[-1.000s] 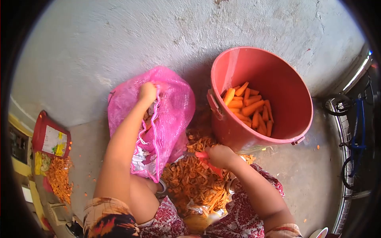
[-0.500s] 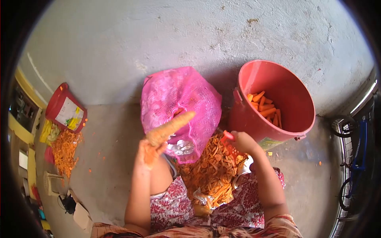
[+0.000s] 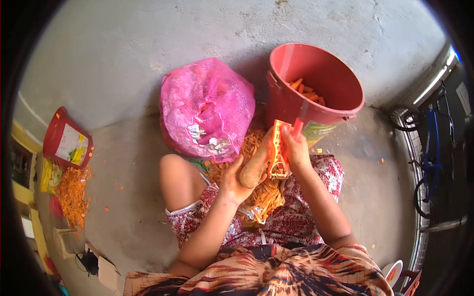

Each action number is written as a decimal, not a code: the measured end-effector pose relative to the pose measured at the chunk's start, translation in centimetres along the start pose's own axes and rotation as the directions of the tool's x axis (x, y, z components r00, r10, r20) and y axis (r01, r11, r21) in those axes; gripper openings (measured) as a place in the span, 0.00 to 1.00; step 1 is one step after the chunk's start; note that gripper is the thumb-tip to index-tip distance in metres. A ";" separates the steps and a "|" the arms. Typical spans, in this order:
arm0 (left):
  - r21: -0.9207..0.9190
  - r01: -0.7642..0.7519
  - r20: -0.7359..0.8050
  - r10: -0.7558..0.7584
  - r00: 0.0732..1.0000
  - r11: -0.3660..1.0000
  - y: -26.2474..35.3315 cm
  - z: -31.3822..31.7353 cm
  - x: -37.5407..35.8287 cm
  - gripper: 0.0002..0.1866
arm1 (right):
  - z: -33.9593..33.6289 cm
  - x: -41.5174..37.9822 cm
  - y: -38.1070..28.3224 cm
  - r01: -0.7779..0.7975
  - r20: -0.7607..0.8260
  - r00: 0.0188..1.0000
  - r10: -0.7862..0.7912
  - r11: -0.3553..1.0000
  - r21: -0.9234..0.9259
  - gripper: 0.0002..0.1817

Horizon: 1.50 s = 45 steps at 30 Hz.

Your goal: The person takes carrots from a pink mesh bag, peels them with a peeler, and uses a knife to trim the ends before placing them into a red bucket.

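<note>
My left hand (image 3: 234, 181) is closed around a thick, dull-brown unpeeled carrot (image 3: 255, 170), held at a slant over my lap. Right against it, my right hand (image 3: 298, 152) grips an orange peeler (image 3: 279, 143) with a perforated body and its blade end toward me. A red handle-like piece (image 3: 297, 127) sticks up from the same hand. Beneath both hands lies a heap of carrot peelings (image 3: 269, 196) between my legs, partly hidden by the hands and carrot.
Beyond my knees stands a pink mesh sack (image 3: 207, 108). To its right, a large red bucket (image 3: 316, 106) holds several peeled carrots (image 3: 307, 92). A smaller red bucket (image 3: 66, 140) lies tipped at left, with peelings (image 3: 73, 195) spilled beside it. A blue bicycle (image 3: 432, 145) is at far right.
My left hand has brought the carrot from above the left knee toward the middle and right. My right hand has lifted the peeler up beside it. The view has shifted.
</note>
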<state>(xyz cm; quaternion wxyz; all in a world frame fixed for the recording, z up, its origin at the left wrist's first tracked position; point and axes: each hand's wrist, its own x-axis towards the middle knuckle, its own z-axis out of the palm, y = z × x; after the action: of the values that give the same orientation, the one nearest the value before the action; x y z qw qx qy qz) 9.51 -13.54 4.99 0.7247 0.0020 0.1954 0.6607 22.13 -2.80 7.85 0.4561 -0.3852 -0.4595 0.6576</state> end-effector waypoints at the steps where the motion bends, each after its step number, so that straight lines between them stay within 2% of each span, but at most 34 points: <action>1: -0.006 -0.011 -0.051 0.011 0.999 1.000 -0.9 0.6 -0.4 0.20 | 0.4 -0.8 -0.1 0.015 0.004 1.000 -0.015 1.000 0.027 0.10; 2: -0.007 0.004 -0.038 -0.004 0.999 1.000 -1.4 0.7 -0.5 0.19 | 0.5 -1.6 -0.2 0.030 -0.003 1.000 -0.030 1.000 0.009 0.11; 4: -0.007 0.023 -0.016 -0.024 1.000 1.000 -2.0 0.8 -0.8 0.17 | 1.0 -2.9 -0.2 0.102 0.016 0.995 -0.101 0.981 -0.167 0.14; 5: -0.012 0.065 0.077 -0.064 0.995 0.998 -2.0 0.5 -1.1 0.17 | 0.6 -3.2 0.1 0.068 0.009 0.998 -0.069 0.948 -0.310 0.15; 6: -0.067 0.193 0.271 -0.168 0.948 0.979 -1.5 -0.1 -1.1 0.18 | 1.0 -3.8 -0.2 0.098 0.000 0.995 -0.102 0.948 -0.303 0.14; 7: -0.096 0.325 0.458 -0.248 0.853 0.941 -1.0 -0.5 -1.0 0.18 | 1.6 -4.6 -0.8 0.126 -0.010 0.991 -0.135 0.947 -0.296 0.13; 8: -0.060 0.232 0.245 -0.211 0.946 0.971 -1.5 -0.6 -1.4 0.18 | 1.9 -5.2 -1.0 0.157 -0.020 0.985 -0.170 0.944 -0.289 0.11; 9: 0.015 0.161 0.018 -0.162 0.987 0.987 -1.8 0.3 -2.2 0.18 | 1.9 -5.2 -0.8 0.160 -0.039 0.983 -0.178 0.945 -0.286 0.11; 12: -0.046 0.106 0.217 -0.094 0.972 0.993 -2.4 -0.7 -2.7 0.18 | 2.6 -6.3 -1.2 0.109 -0.057 0.989 -0.134 0.942 -0.317 0.14; 13: 0.002 0.081 0.182 -0.080 0.980 0.997 -2.4 -0.9 -2.9 0.19 | 2.6 -6.2 -0.5 0.165 -0.057 0.979 -0.195 0.927 -0.336 0.13; 17: 0.061 0.057 0.072 -0.062 0.996 0.997 -2.4 -0.8 -3.6 0.21 | 3.2 -7.4 -0.7 0.192 -0.042 0.976 -0.216 0.929 -0.316 0.13; 19: 0.058 0.033 0.043 -0.036 0.998 0.998 -2.7 -0.5 -3.7 0.20 | 3.5 -7.9 -0.8 0.196 -0.038 0.973 -0.227 0.906 -0.375 0.12; 22: 0.047 0.040 0.101 -0.044 0.994 0.998 -2.7 -0.7 -3.9 0.19 | 4.0 -8.8 -1.1 0.212 -0.033 0.968 -0.251 0.877 -0.431 0.11; 24: 0.070 0.026 0.042 -0.029 0.999 0.997 -2.9 -0.2 -4.0 0.19 | 3.9 -8.7 -0.6 0.252 -0.033 0.952 -0.306 0.836 -0.488 0.11; 28: 0.112 0.024 -0.031 -0.021 0.999 0.993 -3.1 -0.6 -4.0 0.19 | 3.7 -8.7 0.3 0.219 -0.036 0.959 -0.281 0.814 -0.538 0.09; 30: 0.173 0.047 -0.001 -0.048 0.999 0.984 -2.9 -1.0 -4.1 0.19 | 3.9 -8.6 0.4 0.210 -0.038 0.962 -0.271 0.821 -0.531 0.09; 31: 0.204 0.059 0.015 -0.063 0.998 0.977 -2.8 -1.2 -4.2 0.19 | 3.5 -7.8 0.8 0.262 -0.078 0.932 -0.355 0.805 -0.531 0.09; 33: 0.226 0.182 0.108 -0.210 0.972 0.957 -3.1 -2.0 -5.5 0.21 | 1.8 -4.7 1.3 0.362 -0.157 0.844 -0.513 0.761 -0.539 0.09; 34: 0.240 0.242 0.151 -0.282 0.947 0.940 -3.4 -2.4 -6.2 0.22 | 0.6 -3.0 0.5 0.299 -0.251 0.851 -0.462 0.817 -0.494 0.09; 35: 0.273 0.215 0.031 -0.232 0.972 0.938 -4.3 -2.1 -6.5 0.23 | -1.0 -1.1 0.5 0.290 -0.294 0.807 -0.513 0.777 -0.559 0.10; 36: 0.269 0.209 0.062 -0.233 0.970 0.940 -4.3 -2.3 -6.6 0.23 | -2.3 1.1 1.0 0.336 -0.292 0.630 -0.719 0.591 -0.733 0.13; 38: 0.257 0.189 0.129 -0.228 0.965 0.948 -3.8 -2.6 -6.6 0.23 | -1.4 0.3 -2.0 0.377 -0.416 0.658 -0.628 0.753 -0.539 0.14; 39: 0.222 0.190 0.115 -0.220 0.969 0.956 -3.3 -2.6 -6.5 0.22 | -1.3 0.1 -2.2 0.383 -0.394 0.709 -0.585 0.788 -0.481 0.13; 40: 0.227 0.156 0.018 -0.164 0.986 0.961 -2.9 -2.8 -6.2 0.21 | -1.1 -0.2 -2.0 0.383 -0.366 0.758 -0.540 0.823 -0.420 0.12; 42: 0.195 0.151 -0.010 -0.152 0.988 0.969 -2.1 -2.9 -5.7 0.20 | 0.2 -2.0 -1.8 0.326 -0.303 0.853 -0.426 0.887 -0.328 0.11; 43: 0.179 0.152 0.061 -0.165 0.984 0.972 -1.9 -3.4 -5.3 0.20 | 1.5 -3.7 -1.7 0.332 -0.242 0.870 -0.430 0.873 -0.357 0.10; 44: 0.164 0.157 0.129 -0.179 0.975 0.974 -1.8 -4.2 -4.8 0.19 | 2.2 -4.8 -1.0 0.257 -0.215 0.912 -0.350 0.895 -0.366 0.10; 45: 0.151 0.164 0.195 -0.192 0.962 0.975 -1.8 -4.7 -4.5 0.19 | 3.6 -6.6 -1.1 0.270 -0.188 0.917 -0.351 0.896 -0.353 0.10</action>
<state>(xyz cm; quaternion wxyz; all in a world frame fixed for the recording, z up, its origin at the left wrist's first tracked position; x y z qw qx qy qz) 9.65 -19.31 1.43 0.7960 0.1021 0.1613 0.5744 20.94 -9.86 10.55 0.5408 -0.4538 -0.5555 0.4393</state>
